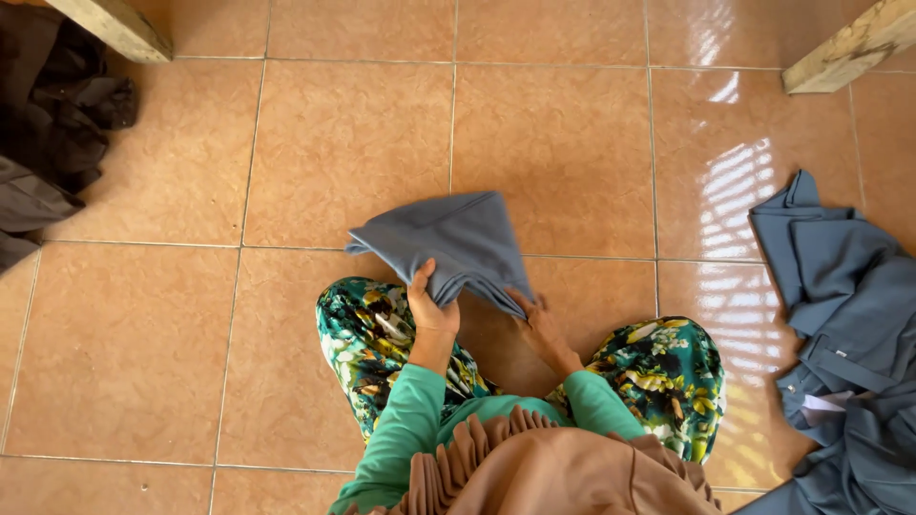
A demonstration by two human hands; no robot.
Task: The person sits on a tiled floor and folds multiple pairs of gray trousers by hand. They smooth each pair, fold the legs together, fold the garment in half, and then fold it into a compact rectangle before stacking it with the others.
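I sit cross-legged on a tan tiled floor [334,143], in green floral trousers and green sleeves. A folded grey-blue cloth [448,238] rests in front of my knees, partly lifted off the tiles. My left hand [429,305] grips the cloth's near edge, thumb on top. My right hand [536,322] presses down on the cloth's near right corner, fingers spread flat against the floor.
A heap of grey-blue garments [844,324] lies on the floor at the right. Dark brown clothing [52,124] is piled at the upper left. Two wooden furniture legs, one at top left [114,27] and one at top right [849,48], stand at the far edge.
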